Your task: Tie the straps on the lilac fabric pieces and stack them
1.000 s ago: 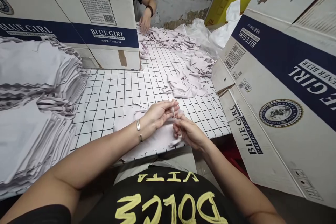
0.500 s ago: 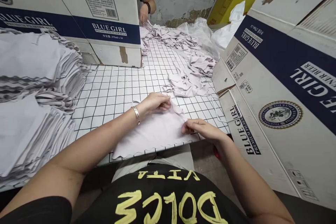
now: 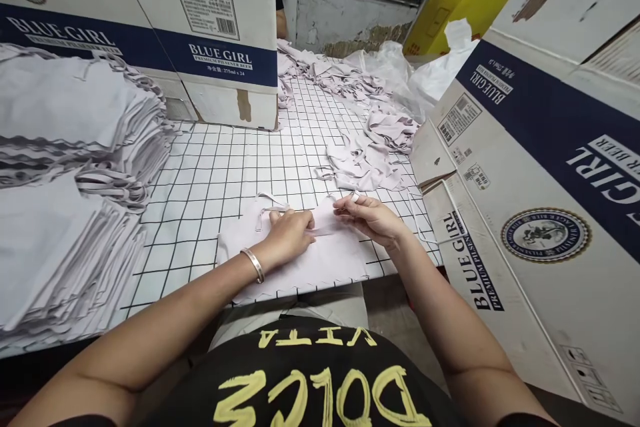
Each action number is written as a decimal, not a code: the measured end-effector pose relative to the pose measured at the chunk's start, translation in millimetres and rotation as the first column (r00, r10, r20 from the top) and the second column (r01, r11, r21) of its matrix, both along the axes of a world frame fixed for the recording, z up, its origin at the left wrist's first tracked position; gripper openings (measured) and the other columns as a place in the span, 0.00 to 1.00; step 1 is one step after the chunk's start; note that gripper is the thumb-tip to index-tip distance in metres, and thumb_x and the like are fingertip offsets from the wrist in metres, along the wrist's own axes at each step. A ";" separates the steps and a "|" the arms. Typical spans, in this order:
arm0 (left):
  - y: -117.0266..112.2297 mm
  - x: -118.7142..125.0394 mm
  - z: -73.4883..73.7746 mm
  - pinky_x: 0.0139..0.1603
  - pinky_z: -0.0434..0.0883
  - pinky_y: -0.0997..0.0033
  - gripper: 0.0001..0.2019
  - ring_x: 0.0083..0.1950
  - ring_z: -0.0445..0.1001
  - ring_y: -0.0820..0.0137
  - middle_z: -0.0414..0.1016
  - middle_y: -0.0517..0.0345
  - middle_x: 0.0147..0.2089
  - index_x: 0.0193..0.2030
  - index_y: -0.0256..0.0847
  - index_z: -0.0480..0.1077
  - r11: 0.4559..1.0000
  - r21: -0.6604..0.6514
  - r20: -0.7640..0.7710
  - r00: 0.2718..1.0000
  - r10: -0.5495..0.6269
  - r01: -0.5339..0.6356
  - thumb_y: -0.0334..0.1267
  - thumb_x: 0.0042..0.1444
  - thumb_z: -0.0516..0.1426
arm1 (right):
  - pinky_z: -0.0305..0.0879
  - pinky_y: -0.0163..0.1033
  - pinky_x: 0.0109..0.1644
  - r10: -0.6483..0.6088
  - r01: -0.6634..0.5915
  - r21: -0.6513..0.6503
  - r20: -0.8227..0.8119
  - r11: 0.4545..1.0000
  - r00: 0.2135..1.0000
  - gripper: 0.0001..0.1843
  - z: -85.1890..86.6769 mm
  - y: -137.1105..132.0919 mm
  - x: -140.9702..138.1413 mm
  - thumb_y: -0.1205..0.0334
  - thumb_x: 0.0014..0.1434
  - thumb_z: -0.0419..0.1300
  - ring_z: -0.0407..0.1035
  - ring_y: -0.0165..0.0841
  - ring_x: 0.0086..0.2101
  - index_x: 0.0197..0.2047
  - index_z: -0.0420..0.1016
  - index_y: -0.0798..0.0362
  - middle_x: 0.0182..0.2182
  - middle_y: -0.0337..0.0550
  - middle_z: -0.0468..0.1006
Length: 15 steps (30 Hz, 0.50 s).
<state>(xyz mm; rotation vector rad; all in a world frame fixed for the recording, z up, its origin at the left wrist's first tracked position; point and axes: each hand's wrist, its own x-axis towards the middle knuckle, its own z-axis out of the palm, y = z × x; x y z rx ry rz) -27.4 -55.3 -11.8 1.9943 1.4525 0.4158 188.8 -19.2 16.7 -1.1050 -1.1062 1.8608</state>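
A pale pink garment (image 3: 300, 273) with thin straps lies flat at the table's front edge, between my two hands. My left hand (image 3: 291, 235), with a bracelet at the wrist, is closed on the cloth at its upper middle. At the upper right of the cloth, my right hand (image 3: 367, 217) pinches the edge between thumb and fingers. A loose strap (image 3: 270, 199) curls above the garment's left side. Just beyond my right hand sits a heap of crumpled pink pieces (image 3: 360, 163).
Tall stacks of folded pink pieces (image 3: 75, 240) fill the left side. Beer cartons stand at the back left (image 3: 225, 100) and along the right (image 3: 480, 193). More crumpled cloth (image 3: 340, 77) and a clear plastic bag (image 3: 390, 60) lie far back. Part of another person's arm (image 3: 281, 23) shows behind the left carton.
My left hand has moved down and nearer to me on the cloth. My right hand has moved up to the upper edge. The other person's hand has gone behind the carton.
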 end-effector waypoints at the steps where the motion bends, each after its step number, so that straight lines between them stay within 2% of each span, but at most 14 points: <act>1: 0.2 -0.4 -1.4 0.54 0.50 0.50 0.08 0.48 0.66 0.55 0.76 0.51 0.41 0.38 0.41 0.69 1.000 -0.011 0.025 1.000 0.015 -0.015 0.38 0.53 0.60 | 0.69 0.36 0.45 -0.022 0.020 0.034 0.047 0.999 0.999 0.14 -2.2 0.9 -2.1 0.54 0.49 0.70 0.72 0.30 0.39 0.36 0.80 0.54 0.40 0.44 0.79; 4: -1.1 -1.5 -3.9 0.55 0.49 0.48 0.08 0.49 0.66 0.53 0.78 0.49 0.41 0.36 0.41 0.73 0.999 -0.031 0.042 0.998 0.040 -0.039 0.43 0.54 0.59 | 0.66 0.35 0.38 -0.026 0.015 0.077 0.140 0.997 0.990 0.18 -6.1 3.0 -7.3 0.54 0.48 0.70 0.69 0.26 0.31 0.42 0.81 0.53 0.33 0.42 0.79; 7: -3.2 -1.7 -2.0 0.54 0.50 0.49 0.13 0.49 0.66 0.53 0.78 0.50 0.39 0.33 0.41 0.75 0.998 -0.034 0.031 0.998 0.051 -0.050 0.47 0.57 0.56 | 0.68 0.38 0.39 0.021 -0.030 0.066 0.134 0.997 0.991 0.21 -8.0 3.6 -12.3 0.58 0.43 0.73 0.70 0.29 0.31 0.42 0.80 0.53 0.30 0.40 0.78; 11: -4.6 -1.3 2.8 0.54 0.50 0.52 0.14 0.49 0.66 0.56 0.78 0.52 0.40 0.35 0.42 0.76 0.998 -0.021 0.062 0.996 0.062 -0.061 0.49 0.59 0.55 | 0.69 0.40 0.40 0.051 -0.079 0.168 0.164 0.983 0.985 0.16 -13.8 3.5 -18.8 0.60 0.41 0.73 0.72 0.31 0.32 0.34 0.78 0.54 0.28 0.39 0.77; 15: -5.0 -0.3 5.1 0.54 0.49 0.52 0.14 0.49 0.66 0.56 0.78 0.52 0.41 0.35 0.42 0.77 0.998 -0.013 0.106 0.992 0.066 -0.065 0.48 0.59 0.56 | 0.67 0.37 0.37 0.104 -0.159 0.265 0.212 0.951 0.972 0.12 -21.2 3.8 -20.9 0.59 0.46 0.70 0.70 0.30 0.32 0.33 0.76 0.55 0.31 0.40 0.76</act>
